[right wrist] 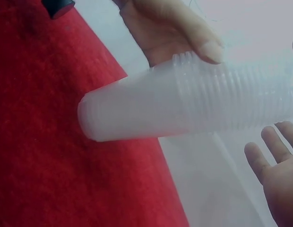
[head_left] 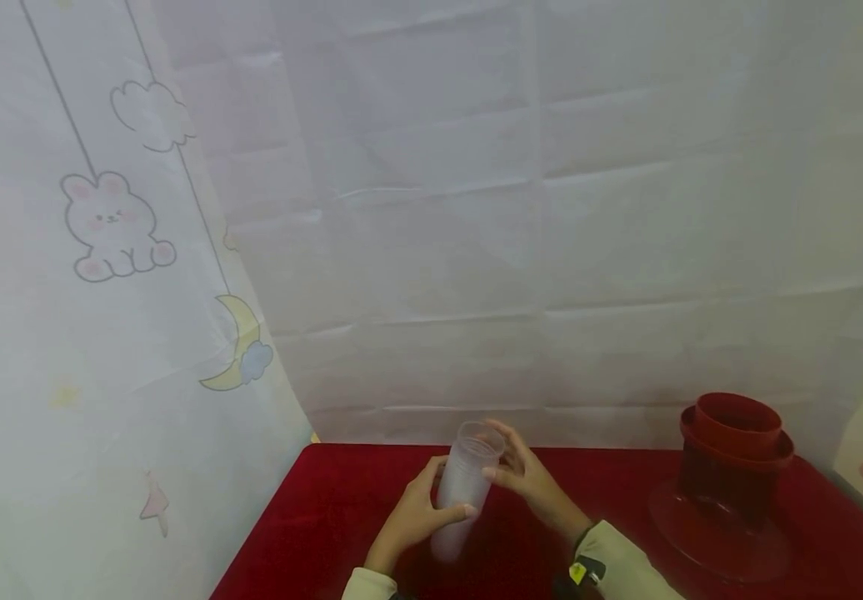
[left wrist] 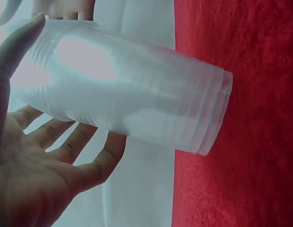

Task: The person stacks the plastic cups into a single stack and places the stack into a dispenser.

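A tall stack of nested clear plastic cups (head_left: 465,483) leans slightly over the red table, mouth end up. My left hand (head_left: 422,510) grips it about the middle, its thumb (right wrist: 210,49) across one side and its fingers (left wrist: 80,137) curved along the other. My right hand (head_left: 532,479) is by the mouth end, thumb and fingers spread to either side of the upper rims. In the right wrist view its fingers (right wrist: 274,165) are fairly straight, tips right at the rims. Several closely packed rims (right wrist: 222,94) show along the upper part of the stack.
A red cloth (head_left: 311,517) covers the table. At the right stands a dark red plastic vessel (head_left: 735,467) with a wide round base and a raised collar. A pale wall sheet (head_left: 431,250) hangs behind, and a sheet with cartoon drawings (head_left: 117,225) at the left.
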Demonstrator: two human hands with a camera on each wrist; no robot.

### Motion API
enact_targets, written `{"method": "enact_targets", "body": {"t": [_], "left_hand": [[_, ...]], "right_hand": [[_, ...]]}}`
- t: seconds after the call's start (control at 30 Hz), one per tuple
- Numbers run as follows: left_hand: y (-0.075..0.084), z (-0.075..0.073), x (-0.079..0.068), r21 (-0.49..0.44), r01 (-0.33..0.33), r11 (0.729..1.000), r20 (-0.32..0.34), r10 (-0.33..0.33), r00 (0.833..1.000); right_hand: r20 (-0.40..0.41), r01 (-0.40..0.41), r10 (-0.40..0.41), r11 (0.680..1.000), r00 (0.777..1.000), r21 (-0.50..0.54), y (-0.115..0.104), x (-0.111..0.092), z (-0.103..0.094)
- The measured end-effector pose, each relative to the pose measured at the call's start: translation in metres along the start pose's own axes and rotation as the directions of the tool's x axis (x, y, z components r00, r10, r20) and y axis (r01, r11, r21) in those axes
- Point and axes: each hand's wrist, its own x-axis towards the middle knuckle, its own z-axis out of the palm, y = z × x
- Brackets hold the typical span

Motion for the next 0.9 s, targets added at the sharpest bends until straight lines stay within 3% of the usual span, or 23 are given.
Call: {"method": "enact_targets", "body": {"t": [0.17,0.37,0.67,0.9], "left_hand": [[0.000,0.000,0.000,0.003,0.004,1.000,-0.001,-0.004,1.000],[0.002,-0.001,-0.001,0.007,0.032,0.999,-0.009,-0.032,0.999],[-0.002,-0.002,-0.001,0.022,-0.011,1.000,-0.011,0.011,1.000],[-0.004,-0.002,0.000,0.025,-0.015,1.000,-0.011,0.015,1.000]], "right_hand": [[0.003,-0.017,0.017,1.000,1.000,-0.002,0.010,-0.004,0.000],[0.040,-0.035,0.032,0.996,0.999,0.083,0.028,-0.016,0.002],[-0.029,-0.167,0.168,0.985,0.985,0.044,0.043,-0.024,0.018],[-0.042,-0.172,0.174,0.984,0.984,0.038,0.048,-0.023,0.023]]}}
